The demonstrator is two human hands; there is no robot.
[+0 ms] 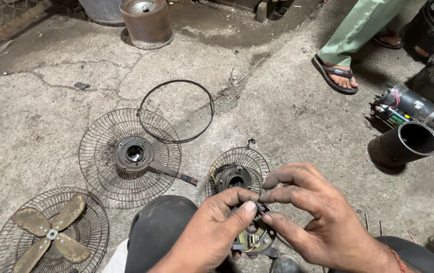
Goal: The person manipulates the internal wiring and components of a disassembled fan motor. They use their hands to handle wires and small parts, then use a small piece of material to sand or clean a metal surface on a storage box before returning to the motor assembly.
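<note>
Both hands pinch at one spot: the left hand (212, 230) presses thumb and forefinger together on a small dark part with a trace of red wire, and the right hand (318, 217) meets it from the 3 o'clock side, its fingertips closed narrowly on the same bit. What exactly sits between the fingers is too small to tell. Directly beneath, at 6 o'clock of the pinch, lies a small fan motor (255, 241) with thin wires curling from it, resting on the concrete floor (287, 111) between the person's knees.

Just beyond the hands, at 12 o'clock, a small wire guard (260, 162) with a round hub in its middle lies flat. At 10 o'clock a larger fan grille (100, 167) lies with its centre hub and a bracket arm still attached, and a loose metal ring (176, 111) overlaps its upper rim. At 8 o'clock another grille (4, 227) holds a four-bladed fan blade (50, 233), rusty and detached.

Judging by this spread, the fan already stands in pieces: guards, ring and blade are off, and the wiring at the motor seems to be the stage in hand.

Far off at 2 o'clock lie a dark pipe (404, 144) and motor housing (409, 103); another person's sandalled foot (335, 73) stands at 1 o'clock, and a rusty drum (146, 23) at 11.
</note>
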